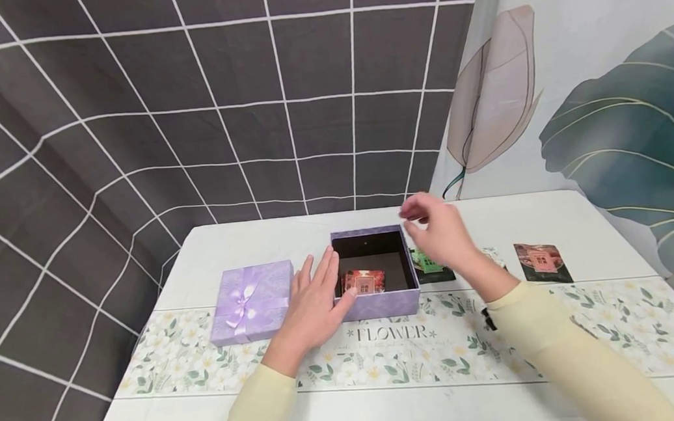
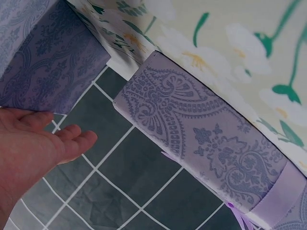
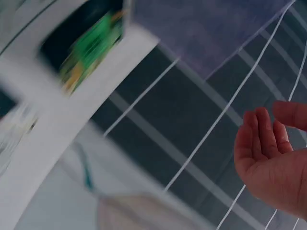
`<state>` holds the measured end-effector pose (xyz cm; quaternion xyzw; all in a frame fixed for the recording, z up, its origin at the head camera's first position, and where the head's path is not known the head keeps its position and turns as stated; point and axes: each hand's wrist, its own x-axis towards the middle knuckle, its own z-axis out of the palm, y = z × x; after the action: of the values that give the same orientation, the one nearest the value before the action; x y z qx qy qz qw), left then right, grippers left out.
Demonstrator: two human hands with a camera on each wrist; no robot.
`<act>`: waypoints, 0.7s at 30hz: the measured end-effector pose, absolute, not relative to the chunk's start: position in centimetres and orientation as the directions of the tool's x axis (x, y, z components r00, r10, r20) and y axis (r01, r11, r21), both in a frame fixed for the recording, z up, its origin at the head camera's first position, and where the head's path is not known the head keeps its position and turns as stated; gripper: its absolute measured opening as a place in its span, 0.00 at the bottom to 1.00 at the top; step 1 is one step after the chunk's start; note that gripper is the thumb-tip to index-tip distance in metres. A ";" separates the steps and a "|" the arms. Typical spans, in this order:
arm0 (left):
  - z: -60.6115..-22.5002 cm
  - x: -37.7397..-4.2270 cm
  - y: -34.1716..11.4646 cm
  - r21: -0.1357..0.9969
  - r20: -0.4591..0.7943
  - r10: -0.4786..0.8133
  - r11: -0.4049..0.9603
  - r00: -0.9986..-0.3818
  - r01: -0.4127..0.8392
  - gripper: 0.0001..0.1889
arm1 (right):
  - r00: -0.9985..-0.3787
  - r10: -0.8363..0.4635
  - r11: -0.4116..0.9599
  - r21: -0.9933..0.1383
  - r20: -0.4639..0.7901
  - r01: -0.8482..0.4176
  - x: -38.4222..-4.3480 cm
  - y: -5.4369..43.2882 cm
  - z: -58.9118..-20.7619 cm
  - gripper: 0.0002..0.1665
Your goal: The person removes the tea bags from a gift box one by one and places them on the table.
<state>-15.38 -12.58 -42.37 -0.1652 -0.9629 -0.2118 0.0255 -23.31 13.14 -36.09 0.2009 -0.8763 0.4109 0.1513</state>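
A purple open box [image 1: 381,304] with a dark inside stands on the table, a small red packet [image 1: 364,281] lying in it. My left hand [image 1: 314,300] rests along the box's left wall, fingers nearly straight; the left wrist view shows this hand [image 2: 41,141] against the patterned box side [image 2: 43,72]. Above the box's right back corner is my right hand [image 1: 438,226], its fingers loosely bent. No object shows in that hand [image 3: 271,153] in the right wrist view. A green and black packet [image 1: 431,266] lies right of the box, partly under my right hand.
The purple lid [image 1: 253,301] with a ribbon bow lies left of the box. A red and black packet [image 1: 543,261] lies at the right. A pale packet [image 1: 494,256] is mostly hidden by my right forearm. A dark grid curtain [image 1: 319,127] hangs behind the table.
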 end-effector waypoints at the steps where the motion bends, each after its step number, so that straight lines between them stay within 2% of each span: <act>1: -42.3 -15.4 -12.6 0.397 0.119 0.308 0.856 -0.944 0.330 0.40 | -0.871 -0.252 0.572 -0.661 0.422 -0.486 -23.2 12.3 -36.2 0.11; 5: -42.3 -15.3 -12.6 0.388 0.124 0.312 0.858 -0.942 0.336 0.40 | -0.870 -0.359 0.584 -0.647 0.337 -0.491 -22.7 9.3 -37.0 0.10; 10: -42.2 -15.4 -12.7 0.382 0.128 0.313 0.860 -0.941 0.338 0.40 | -0.880 -0.458 0.708 -0.549 0.121 -0.444 -23.0 6.5 -38.1 0.11; 16: -42.2 -15.5 -12.7 0.379 0.125 0.313 0.862 -0.941 0.337 0.40 | -0.893 -0.433 0.827 -0.448 -0.120 -0.341 -23.8 4.5 -39.5 0.16; 21: -42.3 -15.4 -12.7 0.369 0.124 0.323 0.863 -0.938 0.346 0.41 | -0.886 -0.422 0.848 -0.430 -0.192 -0.310 -24.1 4.2 -40.5 0.19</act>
<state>-15.42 -12.70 -42.33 -0.1733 -0.9646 -0.1965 0.0291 -24.12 4.17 -40.46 0.1925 -0.9507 0.1978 -0.1412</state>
